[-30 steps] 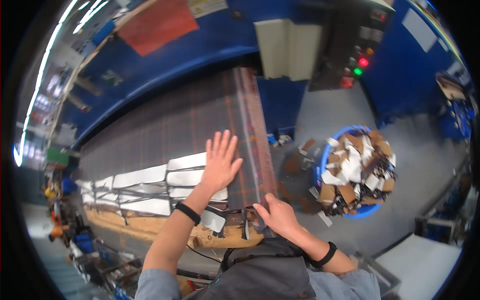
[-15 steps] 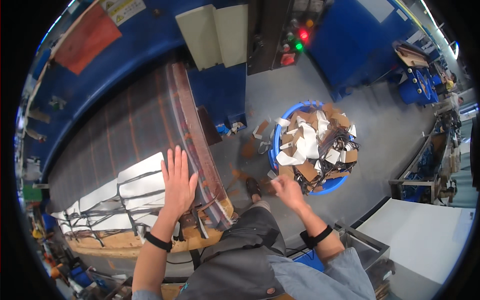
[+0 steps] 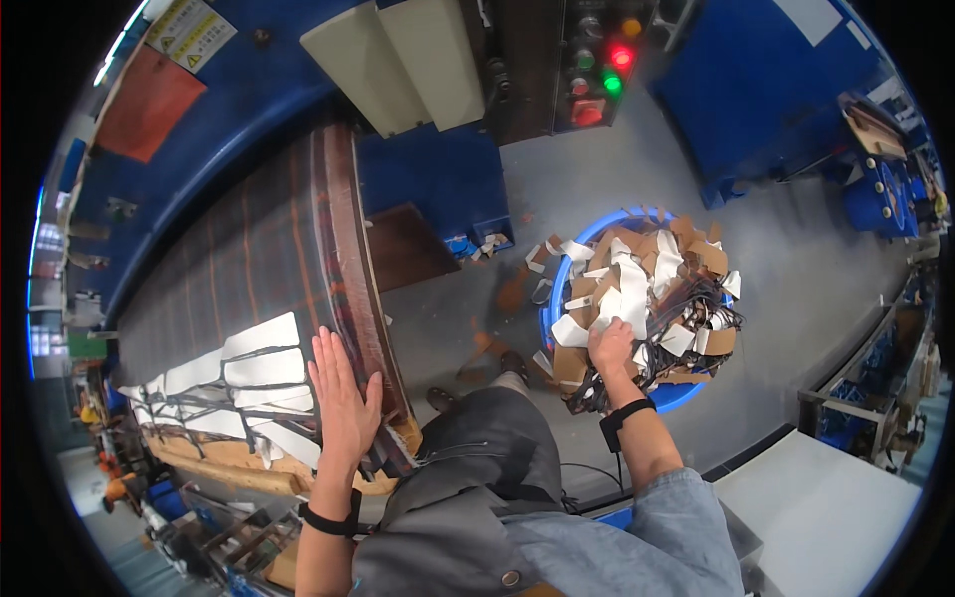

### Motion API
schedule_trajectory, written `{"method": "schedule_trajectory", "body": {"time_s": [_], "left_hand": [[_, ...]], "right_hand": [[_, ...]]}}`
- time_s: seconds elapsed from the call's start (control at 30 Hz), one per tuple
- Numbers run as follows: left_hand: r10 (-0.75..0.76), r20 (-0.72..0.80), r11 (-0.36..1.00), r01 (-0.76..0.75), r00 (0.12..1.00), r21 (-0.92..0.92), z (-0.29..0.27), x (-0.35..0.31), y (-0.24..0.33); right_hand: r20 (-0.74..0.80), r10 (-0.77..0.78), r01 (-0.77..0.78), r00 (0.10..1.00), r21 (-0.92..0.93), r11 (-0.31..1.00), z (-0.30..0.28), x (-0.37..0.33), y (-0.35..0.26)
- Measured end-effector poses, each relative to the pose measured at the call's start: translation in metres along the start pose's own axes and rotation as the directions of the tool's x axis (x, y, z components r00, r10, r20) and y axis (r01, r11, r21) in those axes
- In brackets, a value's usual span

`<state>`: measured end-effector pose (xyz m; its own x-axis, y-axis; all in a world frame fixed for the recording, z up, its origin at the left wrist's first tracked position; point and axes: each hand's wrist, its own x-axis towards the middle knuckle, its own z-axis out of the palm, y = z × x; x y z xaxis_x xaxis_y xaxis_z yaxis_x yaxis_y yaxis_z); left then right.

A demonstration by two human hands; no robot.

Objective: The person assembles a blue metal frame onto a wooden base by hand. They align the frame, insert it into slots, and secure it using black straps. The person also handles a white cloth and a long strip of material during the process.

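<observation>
My left hand [image 3: 343, 398] lies flat, fingers stretched together, along the right end of a group of white strips [image 3: 264, 370] with dark narrow bands between them. These strips rest on a dark striped cloth [image 3: 234, 259] that covers the work table. Out to the right, my right hand [image 3: 611, 348] reaches over a blue round tub [image 3: 559, 261] heaped with scraps. Its fingers are curled down against white scrap pieces [image 3: 625, 291]; whether it grips one is hidden. Brown card scraps [image 3: 572, 366] and a tangle of dark strips [image 3: 686, 308] fill the tub around that hand.
A control panel [image 3: 587, 75] with lit red and green lamps stands ahead beside the blue machine [image 3: 438, 179]. Scraps lie on the floor [image 3: 517, 289] by the tub. A white-topped table [image 3: 816, 507] is at the lower right. The cloth-covered table has a wooden edge [image 3: 229, 468].
My right hand has moved forward and right, from short of the tub to over its scraps. My left hand stays flat at the strips' end. The view has shifted.
</observation>
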<state>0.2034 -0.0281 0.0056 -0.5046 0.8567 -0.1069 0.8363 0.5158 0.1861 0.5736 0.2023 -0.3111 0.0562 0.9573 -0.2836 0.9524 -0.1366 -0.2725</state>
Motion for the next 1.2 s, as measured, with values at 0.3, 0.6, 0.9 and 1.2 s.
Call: {"method": "schedule_trajectory", "body": {"time_s": [0.3, 0.6, 0.9, 1.2], "left_hand": [[-0.047, -0.089, 0.998, 0.044, 0.995, -0.034, -0.013, -0.012, 0.017], [-0.233, -0.069, 0.969, 0.238, 0.97, 0.064, -0.03, -0.027, 0.003], [-0.497, 0.018, 0.811, 0.472, 0.868, -0.345, -0.08, -0.015, -0.029], [-0.435, -0.048, 0.802, 0.363, 0.899, -0.475, -0.086, -0.02, -0.048]], "right_hand": [[0.169, -0.065, 0.103, 0.983, -0.224, 0.969, 0.033, 0.078, 0.007], [-0.247, -0.384, 0.436, 0.89, 0.209, 0.875, -0.086, 0.068, 0.005], [-0.361, -0.246, 0.326, 0.9, 0.183, 0.927, -0.21, 0.032, -0.034], [-0.161, -0.517, 0.377, 0.841, 0.859, 0.346, -0.278, -0.075, -0.196]]}}
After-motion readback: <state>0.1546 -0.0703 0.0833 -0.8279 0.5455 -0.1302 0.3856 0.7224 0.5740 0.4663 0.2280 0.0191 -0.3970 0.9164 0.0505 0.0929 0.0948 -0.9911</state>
